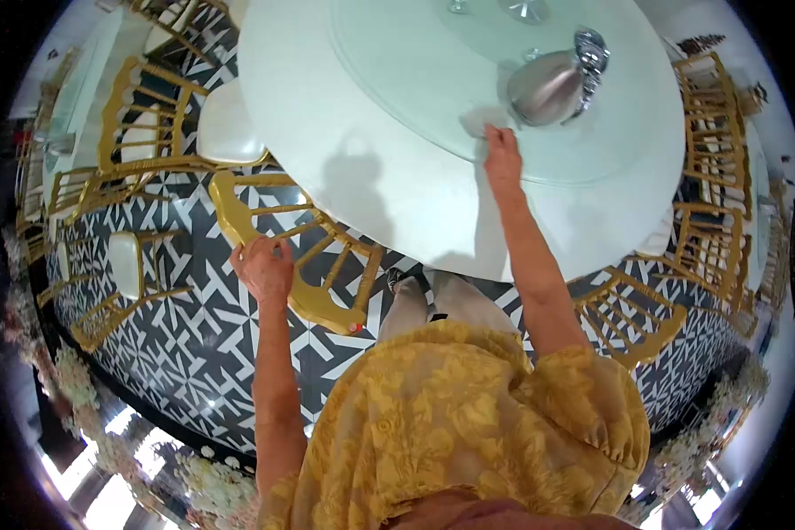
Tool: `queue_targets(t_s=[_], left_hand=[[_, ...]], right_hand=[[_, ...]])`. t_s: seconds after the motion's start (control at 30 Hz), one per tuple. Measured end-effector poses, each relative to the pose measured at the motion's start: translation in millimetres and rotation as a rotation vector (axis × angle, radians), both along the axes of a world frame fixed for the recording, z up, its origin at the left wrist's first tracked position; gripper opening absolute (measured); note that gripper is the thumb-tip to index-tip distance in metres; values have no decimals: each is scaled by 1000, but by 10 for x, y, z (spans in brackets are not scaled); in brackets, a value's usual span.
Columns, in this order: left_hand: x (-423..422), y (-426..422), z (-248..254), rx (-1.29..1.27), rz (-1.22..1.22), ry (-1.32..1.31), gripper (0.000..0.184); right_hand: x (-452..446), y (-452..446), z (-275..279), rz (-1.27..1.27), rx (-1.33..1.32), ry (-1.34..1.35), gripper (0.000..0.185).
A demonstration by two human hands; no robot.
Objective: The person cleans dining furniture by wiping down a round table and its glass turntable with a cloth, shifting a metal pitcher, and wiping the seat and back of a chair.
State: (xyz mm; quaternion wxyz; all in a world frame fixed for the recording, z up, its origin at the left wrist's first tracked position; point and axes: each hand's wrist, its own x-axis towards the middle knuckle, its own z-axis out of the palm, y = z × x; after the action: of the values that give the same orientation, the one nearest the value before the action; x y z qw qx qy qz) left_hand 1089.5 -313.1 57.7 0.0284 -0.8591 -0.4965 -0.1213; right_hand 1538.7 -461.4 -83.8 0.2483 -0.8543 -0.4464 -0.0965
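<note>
At the near rim of the round glass turntable (415, 124), my right hand (503, 163) reaches forward with its fingers drawn together. Whatever they pinch, if anything, is too small to make out. A shiny silver pitcher (543, 88) stands on the glass just beyond that hand, beside some small clear glassware (526, 11). Lower and to the left, my left hand (265, 268) is curled over the top rail of a gold chair (230, 208). Its fingers appear closed on the rail. The chair back lies alongside the white table (283, 88).
More gold chairs (711, 132) stand around the table on both sides, and one (632, 318) is close at my right. A white-seated chair (128, 265) is farther left on the black-and-white patterned floor (185, 353). Flower arrangements (216, 486) line the bottom edge.
</note>
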Motion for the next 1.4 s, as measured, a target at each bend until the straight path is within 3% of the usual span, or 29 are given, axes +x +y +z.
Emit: queue_targets(t_s=[0.03,0.13,0.23,0.27,0.3,0.33,0.37,0.4,0.5,0.63,0.67,0.7,0.77,0.8,0.87,0.97,1.03,1.1,1.2,1.23,1.3,1.37,1.4], left_hand=[[1,-5,-15,-3,-21,-13,6],[-20,0,-24,1,-19,-15,5],[-52,6,-58,28,-30,12,6],[-58,9,-64,41,-45,-22,6],[-64,20,-79,36,-72,-37,6],[-86,21,-99,57,-83,-52,7],[-105,21,-130,78,-85,-67,7],[-126,26,-163,84,-86,-76,7],[-115,3,-74,48,-74,-61,9],[-76,-12,3,40,-44,-22,10],[-92,-4,-32,31,-31,-11,11],[-84,13,-63,26,-19,-4,11],[-102,41,-110,26,-34,-28,12],[-113,37,-117,10,-47,-47,12],[-120,25,-106,27,-44,-40,12],[-34,-13,-31,1,2,-8,10],[-68,6,-66,9,-8,2,10],[-31,9,-42,2,5,11,10],[-5,-2,-32,36,-10,18,12],[10,1,-24,18,7,34,12],[44,-8,15,1,25,58,12],[88,-15,71,-65,72,108,11],[80,-5,34,-64,76,112,11]], right_hand=[[103,-270,25,-65,-39,-6,46],[250,-740,227,-214,-96,62,34],[158,-585,158,-315,-133,44,31],[65,-516,17,-249,-66,-91,30],[-38,-377,-73,-253,130,200,31],[-135,-244,-90,-201,-109,23,31],[-251,-82,-269,-180,-174,-265,30],[-469,108,-82,-168,-71,-46,30],[-937,574,138,-98,-111,-16,30],[-1225,1187,56,-11,69,67,33],[-1275,1270,160,54,-100,-14,31],[-1281,1487,-112,48,51,99,31],[-1348,1517,170,196,-249,257,28],[-1378,1430,241,199,-242,252,28],[-1406,1133,330,260,15,325,27],[-1050,543,358,230,131,305,25],[-522,127,111,75,222,165,26],[164,-455,117,-33,137,73,26],[1154,-1328,97,-111,-92,204,22],[1421,-1520,74,-146,57,188,19],[1796,-1753,436,-374,-236,144,20],[2169,-1914,194,-603,-122,77,21],[2216,-1846,259,-752,-199,99,24]])
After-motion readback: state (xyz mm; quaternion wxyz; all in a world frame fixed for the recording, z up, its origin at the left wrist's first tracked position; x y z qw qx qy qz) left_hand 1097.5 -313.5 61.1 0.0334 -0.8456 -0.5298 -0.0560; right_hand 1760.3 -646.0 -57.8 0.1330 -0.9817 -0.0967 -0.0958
